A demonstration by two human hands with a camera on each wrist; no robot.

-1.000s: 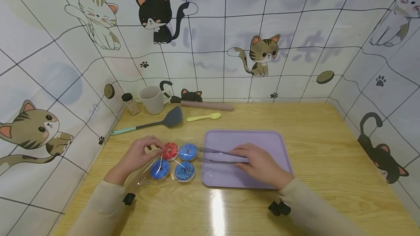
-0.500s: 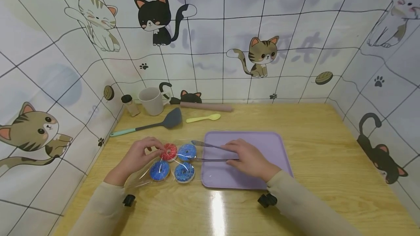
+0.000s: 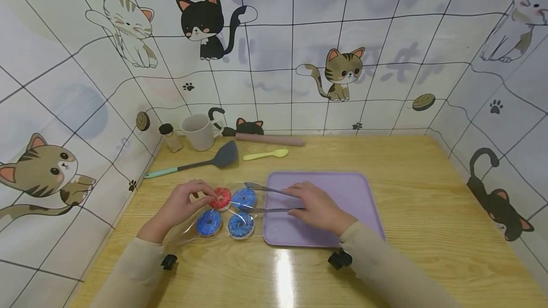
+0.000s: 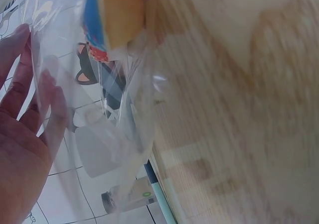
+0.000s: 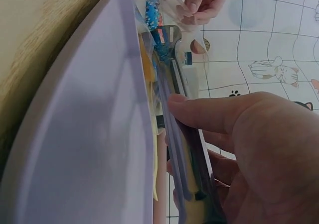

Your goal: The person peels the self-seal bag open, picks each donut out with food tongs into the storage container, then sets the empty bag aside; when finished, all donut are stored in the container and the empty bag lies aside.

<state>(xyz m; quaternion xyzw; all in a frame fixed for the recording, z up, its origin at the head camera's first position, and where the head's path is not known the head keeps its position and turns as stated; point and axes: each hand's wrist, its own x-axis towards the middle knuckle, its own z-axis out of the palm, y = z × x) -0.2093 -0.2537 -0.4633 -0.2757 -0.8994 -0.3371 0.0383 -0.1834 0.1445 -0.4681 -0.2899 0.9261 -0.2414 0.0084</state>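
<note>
My left hand [image 3: 184, 206] pinches the edge of a clear plastic bag [image 3: 188, 235] at its left. Inside the bag are several toy donuts: a red one [image 3: 221, 199] near my left fingertips, and blue ones, such as the lower right donut [image 3: 241, 225]. My right hand [image 3: 320, 210] holds metal tongs [image 3: 274, 190] above the lilac tray [image 3: 299, 235], thumb on one side in the right wrist view. Spread apart, the tongs' tips reach left over the right-hand blue donuts; the bag's plastic film [image 4: 75, 129] stretches beside my left fingers in the left wrist view.
Behind the bag lie a dark spatula [image 3: 224, 155] with a mint handle and a yellow spoon [image 3: 265, 154]. Along the back wall are a shaker jar [image 3: 171, 139], a grey mug [image 3: 199, 132] and a brown rolling pin [image 3: 269, 139].
My right hand has moved left with the tongs, bringing their tips from the bag's right side to over the right-hand blue donuts. My left hand stays nearly still at the bag.
</note>
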